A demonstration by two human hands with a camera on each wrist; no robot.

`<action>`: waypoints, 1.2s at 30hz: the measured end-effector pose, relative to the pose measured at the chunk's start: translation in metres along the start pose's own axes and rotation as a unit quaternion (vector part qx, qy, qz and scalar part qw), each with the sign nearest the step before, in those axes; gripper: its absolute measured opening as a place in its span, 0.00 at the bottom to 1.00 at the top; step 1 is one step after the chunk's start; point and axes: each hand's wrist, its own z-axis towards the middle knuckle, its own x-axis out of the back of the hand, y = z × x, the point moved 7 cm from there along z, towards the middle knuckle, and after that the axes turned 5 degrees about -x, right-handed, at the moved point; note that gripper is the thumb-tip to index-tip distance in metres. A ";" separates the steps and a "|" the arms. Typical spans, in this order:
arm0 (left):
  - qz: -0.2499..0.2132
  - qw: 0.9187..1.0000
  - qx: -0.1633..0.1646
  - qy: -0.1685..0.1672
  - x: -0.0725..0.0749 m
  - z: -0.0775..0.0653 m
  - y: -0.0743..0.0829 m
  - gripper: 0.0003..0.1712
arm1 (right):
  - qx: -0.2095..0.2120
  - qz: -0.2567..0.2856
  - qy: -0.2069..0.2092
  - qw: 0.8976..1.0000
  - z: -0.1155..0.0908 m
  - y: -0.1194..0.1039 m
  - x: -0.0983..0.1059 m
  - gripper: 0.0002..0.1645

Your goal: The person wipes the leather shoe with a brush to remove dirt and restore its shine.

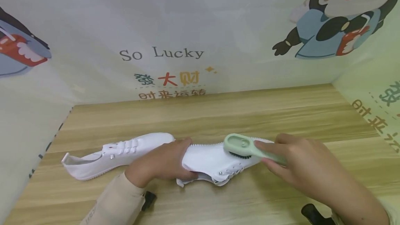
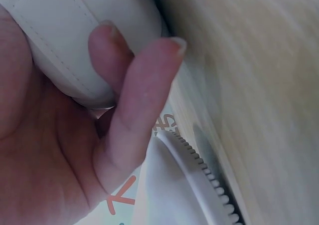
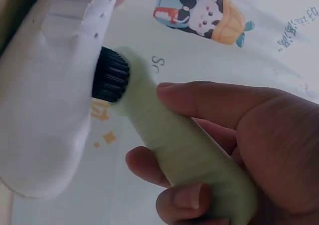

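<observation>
A white lace-up shoe [image 1: 203, 159] lies tipped on its side, its toe toward the right. My left hand [image 1: 164, 160] grips it round the heel; in the left wrist view fingers [image 2: 149, 80] curl against the stitched heel. In my right hand [image 1: 300, 162] is a pale green brush [image 1: 235, 145], held by its handle. Its dark bristles [image 3: 110, 75] meet the shoe's white upper near the laces in the right wrist view. The other white shoe [image 1: 125, 152] rests to the left, beyond my left wrist, with its toe close to the left hand.
The shoes are on a wood-grain table [image 1: 200, 117]. A pale printed sheet [image 1: 175, 16] with cartoon figures and lettering stands as walls at the back and sides. Black pieces [image 1: 149, 200] show by both wrists.
</observation>
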 end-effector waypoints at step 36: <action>-0.005 1.000 0.006 0.003 0.003 -0.002 0.000 0.33 | 0.067 0.097 0.036 0.992 0.004 -0.042 -0.045 0.29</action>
